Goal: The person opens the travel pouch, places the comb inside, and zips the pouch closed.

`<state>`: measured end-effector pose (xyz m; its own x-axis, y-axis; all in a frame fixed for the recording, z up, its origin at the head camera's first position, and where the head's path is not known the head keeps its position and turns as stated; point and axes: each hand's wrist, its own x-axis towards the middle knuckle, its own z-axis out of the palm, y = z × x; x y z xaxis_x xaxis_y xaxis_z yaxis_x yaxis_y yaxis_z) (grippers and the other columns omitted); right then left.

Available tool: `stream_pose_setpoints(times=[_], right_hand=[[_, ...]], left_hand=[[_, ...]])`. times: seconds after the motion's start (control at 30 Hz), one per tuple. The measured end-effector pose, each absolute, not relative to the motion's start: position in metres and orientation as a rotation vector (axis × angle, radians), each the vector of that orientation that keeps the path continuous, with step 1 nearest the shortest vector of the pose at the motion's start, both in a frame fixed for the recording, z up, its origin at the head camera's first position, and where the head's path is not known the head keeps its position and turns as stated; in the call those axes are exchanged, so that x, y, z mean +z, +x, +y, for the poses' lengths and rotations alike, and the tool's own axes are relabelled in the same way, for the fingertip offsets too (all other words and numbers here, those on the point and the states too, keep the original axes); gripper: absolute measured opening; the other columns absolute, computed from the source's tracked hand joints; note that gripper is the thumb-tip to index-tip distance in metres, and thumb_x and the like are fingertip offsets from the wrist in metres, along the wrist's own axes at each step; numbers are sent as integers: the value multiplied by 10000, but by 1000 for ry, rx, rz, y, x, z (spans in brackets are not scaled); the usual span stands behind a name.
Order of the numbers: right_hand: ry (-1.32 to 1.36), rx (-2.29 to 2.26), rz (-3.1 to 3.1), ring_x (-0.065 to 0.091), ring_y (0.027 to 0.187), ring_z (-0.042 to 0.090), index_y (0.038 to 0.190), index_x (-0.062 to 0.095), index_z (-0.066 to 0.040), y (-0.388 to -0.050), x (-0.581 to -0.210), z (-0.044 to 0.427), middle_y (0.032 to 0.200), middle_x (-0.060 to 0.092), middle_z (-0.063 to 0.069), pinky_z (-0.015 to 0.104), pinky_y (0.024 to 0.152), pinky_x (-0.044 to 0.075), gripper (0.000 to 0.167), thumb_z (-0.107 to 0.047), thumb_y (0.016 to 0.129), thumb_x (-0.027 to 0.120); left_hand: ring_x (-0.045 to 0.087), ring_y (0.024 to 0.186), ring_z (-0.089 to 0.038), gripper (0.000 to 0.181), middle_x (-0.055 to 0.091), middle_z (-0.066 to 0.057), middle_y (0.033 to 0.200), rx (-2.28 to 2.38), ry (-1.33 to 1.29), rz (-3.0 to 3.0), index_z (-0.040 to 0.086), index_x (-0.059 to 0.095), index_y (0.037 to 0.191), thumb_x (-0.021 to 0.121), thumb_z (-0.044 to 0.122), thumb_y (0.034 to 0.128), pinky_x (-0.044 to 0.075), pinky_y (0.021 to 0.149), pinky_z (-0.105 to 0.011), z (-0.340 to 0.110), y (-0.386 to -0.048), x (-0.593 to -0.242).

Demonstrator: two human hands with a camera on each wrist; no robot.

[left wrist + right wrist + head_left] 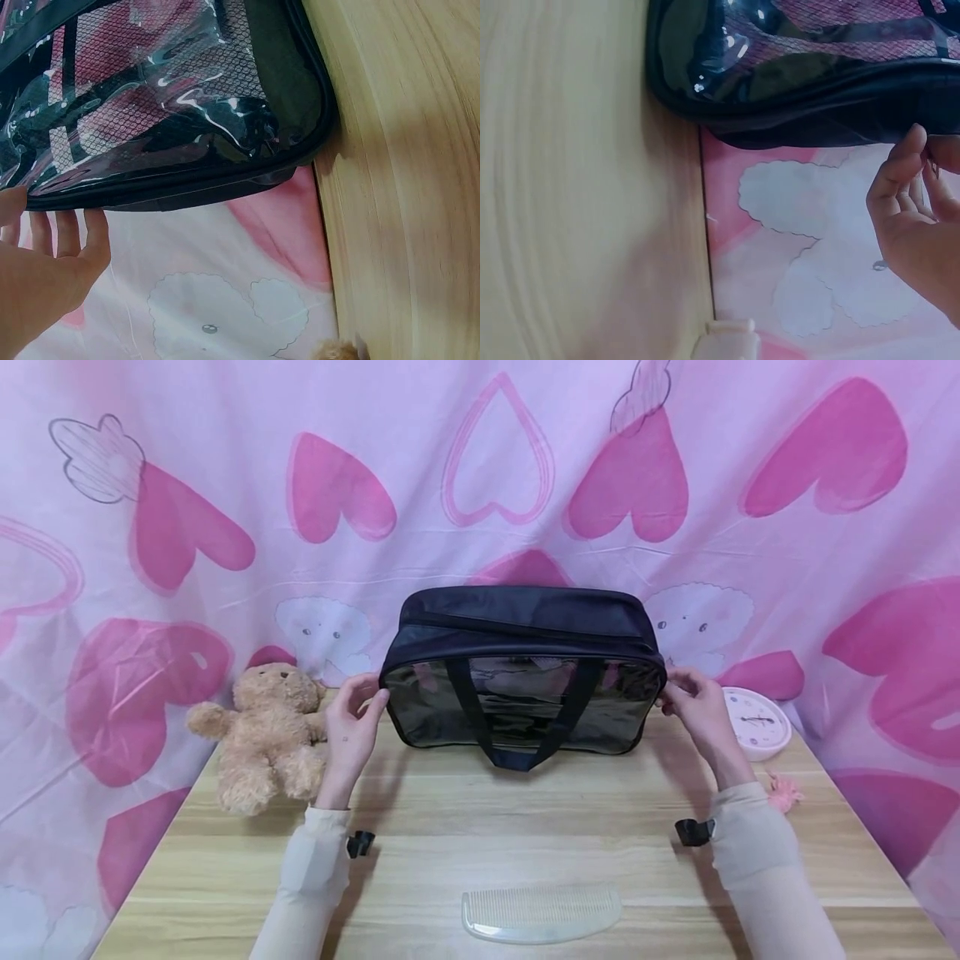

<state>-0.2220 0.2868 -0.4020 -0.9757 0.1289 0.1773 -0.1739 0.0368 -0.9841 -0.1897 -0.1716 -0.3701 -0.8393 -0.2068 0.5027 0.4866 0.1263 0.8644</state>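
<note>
A black bag with a see-through front panel and mesh stands upright at the back of the wooden table, its strap handle hanging down in front. My left hand holds the bag's left edge, thumb at the front and fingers behind. In the left wrist view the left hand grips the rim of the bag. My right hand pinches the bag's right end. The right wrist view shows the right hand with fingertips together at the side of the bag.
A tan teddy bear sits at the left beside my left hand. A round white clock and a small pink item lie at the right. A pale comb lies near the front edge. Behind hangs a pink heart-patterned curtain.
</note>
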Motion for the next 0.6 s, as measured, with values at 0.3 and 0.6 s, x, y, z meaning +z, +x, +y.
stream_pose_setpoints(times=[0.3, 0.6], right_hand=[[4, 1703, -2331, 586, 621, 54, 888, 646, -119, -214, -375, 288, 704, 633, -66, 151, 558, 480, 151, -8, 913, 547], [80, 1364, -2433, 575, 601, -17, 976, 613, 129, -215, -355, 284, 706, 591, -128, 122, 523, 460, 186, -27, 875, 607]], left_hand=[[611, 893, -116, 220, 628, -84, 939, -1759, -301, -1894, -159, 564, 1082, 593, -122, 868, 498, 764, -232, -173, -189, -372], [606, 875, -90, 222, 619, -173, 939, -1747, -344, -1876, -167, 559, 1080, 576, -157, 860, 500, 749, -222, -173, -190, -372]])
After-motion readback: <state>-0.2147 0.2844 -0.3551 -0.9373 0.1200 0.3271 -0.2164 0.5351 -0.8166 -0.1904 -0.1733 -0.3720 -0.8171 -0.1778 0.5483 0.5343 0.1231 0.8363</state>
